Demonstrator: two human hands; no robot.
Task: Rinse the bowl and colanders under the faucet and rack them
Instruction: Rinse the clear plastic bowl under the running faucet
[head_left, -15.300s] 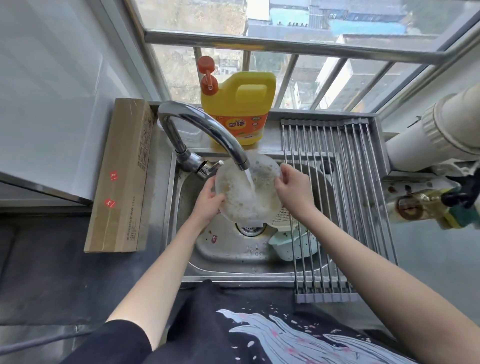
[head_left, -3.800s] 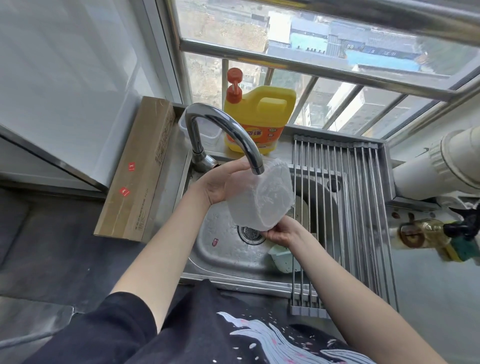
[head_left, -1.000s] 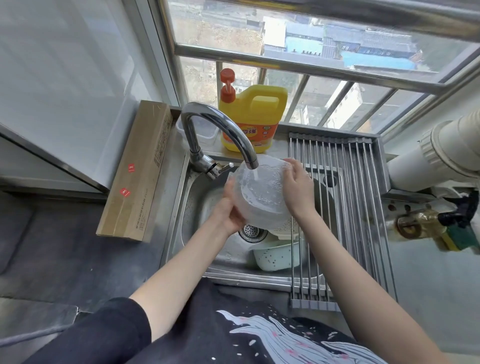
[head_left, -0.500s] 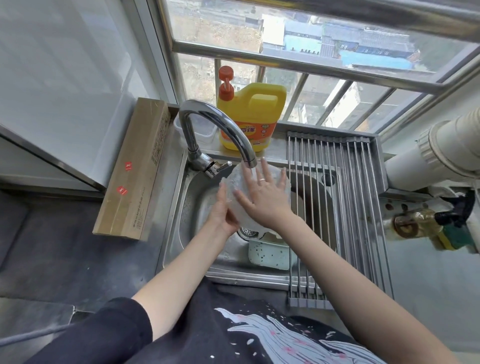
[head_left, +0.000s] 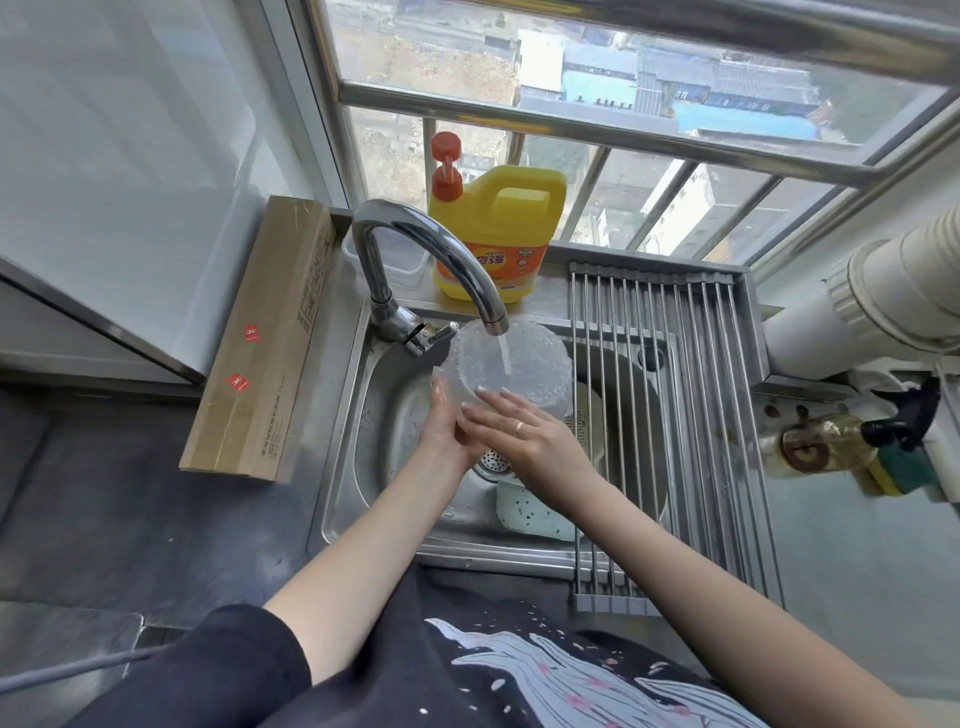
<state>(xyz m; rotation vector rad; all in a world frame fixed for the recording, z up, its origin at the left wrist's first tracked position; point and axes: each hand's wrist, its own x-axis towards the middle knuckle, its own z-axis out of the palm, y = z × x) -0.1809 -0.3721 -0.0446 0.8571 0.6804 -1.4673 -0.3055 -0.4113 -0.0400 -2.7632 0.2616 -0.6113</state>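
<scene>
Far left on the counter (head_left: 130, 519): a long cardboard box (head_left: 262, 340), lying lengthwise away from the viewer. Next, the faucet (head_left: 415, 260) arching right, water running from its spout into a clear plastic bowl (head_left: 511, 364) held over the sink (head_left: 384, 415). Behind it, a yellow soap jug (head_left: 496, 236).

Left hand (head_left: 444, 428) under the bowl's near-left rim, fingers wrapped up its outer wall, gripping. Right hand (head_left: 519, 431) flat, fingers straight and spread, pressed on the near rim and inner wall, rubbing rather than grasping by the look of it.

Bowl tilted, mouth turned up and toward the viewer to catch the stream; round, so no real long axis. Likely light, thin, a bit flexible, and slippery when wet; best held at the rim with thumb inside and fingers outside.

Below the right wrist, a pale green colander (head_left: 530, 512) resting in the sink. Further right, the roll-up rack (head_left: 675, 405) spanning the basin, bars running front to back, nothing racked yet.
</scene>
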